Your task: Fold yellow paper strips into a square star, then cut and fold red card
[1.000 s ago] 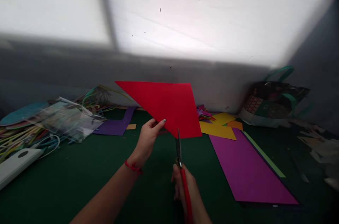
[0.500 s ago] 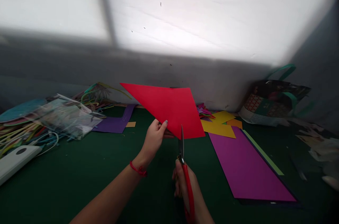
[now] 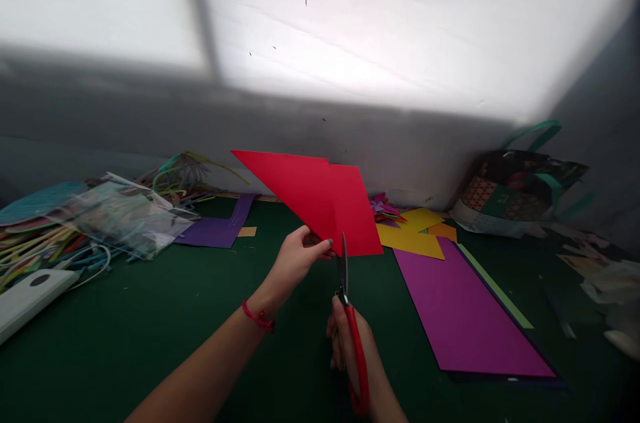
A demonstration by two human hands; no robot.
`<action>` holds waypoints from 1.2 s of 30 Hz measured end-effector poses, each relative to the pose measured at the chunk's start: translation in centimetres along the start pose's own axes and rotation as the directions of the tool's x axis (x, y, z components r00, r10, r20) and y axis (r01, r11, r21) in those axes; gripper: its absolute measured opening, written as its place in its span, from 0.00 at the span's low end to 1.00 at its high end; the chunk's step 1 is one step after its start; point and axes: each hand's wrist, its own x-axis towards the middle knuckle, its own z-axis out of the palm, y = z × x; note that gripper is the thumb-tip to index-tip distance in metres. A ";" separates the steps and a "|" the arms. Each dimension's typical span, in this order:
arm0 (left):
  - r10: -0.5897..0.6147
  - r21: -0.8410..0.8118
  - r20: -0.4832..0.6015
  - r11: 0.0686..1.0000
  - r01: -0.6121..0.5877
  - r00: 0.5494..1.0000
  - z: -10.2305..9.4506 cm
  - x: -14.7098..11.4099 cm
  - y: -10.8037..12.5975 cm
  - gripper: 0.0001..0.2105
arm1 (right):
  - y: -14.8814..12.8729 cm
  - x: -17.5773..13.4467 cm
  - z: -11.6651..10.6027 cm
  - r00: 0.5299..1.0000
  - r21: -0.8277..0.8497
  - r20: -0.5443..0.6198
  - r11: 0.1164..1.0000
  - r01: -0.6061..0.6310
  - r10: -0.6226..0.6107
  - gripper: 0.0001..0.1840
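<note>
My left hand (image 3: pixel 303 255) pinches a sheet of red paper (image 3: pixel 320 193) by its lower edge and holds it up above the green table. A step shows in the paper's top edge, with a line running down from it toward the blades. My right hand (image 3: pixel 350 336) grips red-handled scissors (image 3: pixel 356 343) that point upward. Their blades meet the paper's lower edge just right of my left thumb, the tip lying over the red surface. Whether the blades are fully closed is hard to make out.
To the right lie a magenta sheet (image 3: pixel 473 316), yellow paper pieces (image 3: pixel 413 241) and a patterned bag (image 3: pixel 505 193). Purple paper (image 3: pixel 213 231), a clear plastic bag (image 3: pixel 143 216), coloured strips (image 3: pixel 30 246) and a white power strip (image 3: pixel 35 300) lie to the left.
A split now shows across the red paper, its left part standing slightly higher than the right. My left thumb has moved right and down, closer to the blades.
</note>
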 end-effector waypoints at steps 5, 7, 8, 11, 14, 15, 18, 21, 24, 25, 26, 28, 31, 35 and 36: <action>0.023 0.036 0.036 0.999 -0.024 0.999 -0.2 0.1 -0.3 0.10 | -0.4 -0.3 -0.1 1.000 0.011 0.026 1.000 -0.007 0.007 0.29; 0.036 0.062 0.025 0.997 -0.038 0.999 -0.2 0.1 -0.4 0.10 | -0.7 -0.6 -0.1 1.000 0.012 0.024 1.000 0.000 0.000 0.29; 0.043 0.074 0.017 0.996 -0.044 0.999 -0.2 0.1 -0.5 0.10 | -0.8 -0.6 -0.2 1.000 0.010 0.021 1.000 0.003 -0.003 0.29; 0.070 0.087 -0.008 0.994 -0.069 0.997 -0.2 0.2 -0.6 0.10 | -0.8 -0.7 -0.1 1.000 -0.017 0.008 1.000 0.003 -0.003 0.30; 0.085 0.086 -0.006 0.993 -0.084 0.996 -0.3 0.2 -0.6 0.11 | -0.7 -0.5 -0.1 1.000 -0.042 -0.004 0.999 0.007 -0.007 0.30; 0.081 0.087 -0.001 0.993 -0.081 0.997 -0.2 0.2 -0.6 0.11 | -0.7 -0.5 0.0 1.000 -0.046 -0.007 0.999 0.006 -0.006 0.30; 0.064 0.080 0.018 0.995 -0.065 0.998 -0.2 0.0 -0.5 0.11 | -0.8 -0.6 0.0 1.000 -0.045 -0.012 0.999 0.012 -0.013 0.30; 0.067 0.061 0.026 0.996 -0.069 0.997 -0.1 -0.1 -0.6 0.11 | -0.6 -0.5 -0.1 1.000 -0.050 -0.011 0.999 0.017 -0.018 0.30; 0.072 0.046 0.025 0.996 -0.073 0.997 -0.1 -0.1 -0.6 0.12 | -0.4 -0.3 0.0 1.000 -0.036 0.004 0.999 0.012 -0.011 0.30; 0.072 0.040 0.024 0.997 -0.073 0.997 0.0 -0.1 -0.6 0.12 | -0.4 -0.3 0.0 1.000 -0.025 0.005 1.000 0.016 -0.016 0.30; 0.073 0.034 0.024 0.997 -0.073 0.997 0.0 -0.1 -0.7 0.12 | -0.4 -0.3 0.0 1.000 -0.017 0.007 1.000 0.016 -0.016 0.30; 0.074 0.023 0.020 0.997 -0.074 0.997 0.0 -0.1 -0.6 0.12 | -0.5 -0.4 -0.1 1.000 -0.006 0.009 1.000 0.017 -0.017 0.30; 0.073 0.025 0.021 0.997 -0.074 0.997 0.1 -0.2 -0.5 0.12 | -0.8 -0.7 -0.1 1.000 -0.009 0.017 1.000 0.018 -0.018 0.30; 0.067 0.034 0.034 0.997 -0.068 0.997 -0.1 -0.2 -0.3 0.12 | -0.9 -0.8 -0.1 0.999 -0.016 0.023 1.000 0.027 -0.026 0.31; 0.065 0.036 0.039 0.997 -0.067 0.997 -0.1 -0.1 -0.3 0.12 | -0.8 -0.8 0.0 0.999 -0.020 0.028 1.000 0.022 -0.022 0.32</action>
